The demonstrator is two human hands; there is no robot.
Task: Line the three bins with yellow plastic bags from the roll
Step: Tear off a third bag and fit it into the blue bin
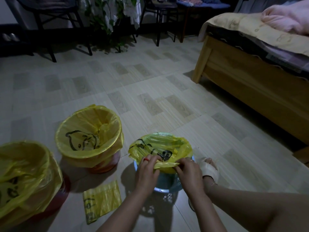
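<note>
two red bins [107,164] already wear their bags; you're on the blue bin [165,181], left hand [147,169] and right hand [189,171] both pinching its bag [160,146] at the near rim, folding it over; spare bags [102,200] lie on the floor

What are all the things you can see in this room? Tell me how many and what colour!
lined red bins: two, red with yellow bags folded over their rims, on the floor at left
blue bin: one, pale blue, in front of the person, its bag only partly fitted
yellow bag: one, yellow with black drawing, in the blue bin, near edge bunched
flat bags: one folded yellow piece, on the floor between the bins
bed: one, wooden frame, cream and pink bedding, at right
chairs: at least two, dark, at the back
plant: one, green, between the chairs
foot: one, in a pale slipper, right of the blue bin
left hand: pinching the bag's edge
right hand: pinching the bag's edge
</note>
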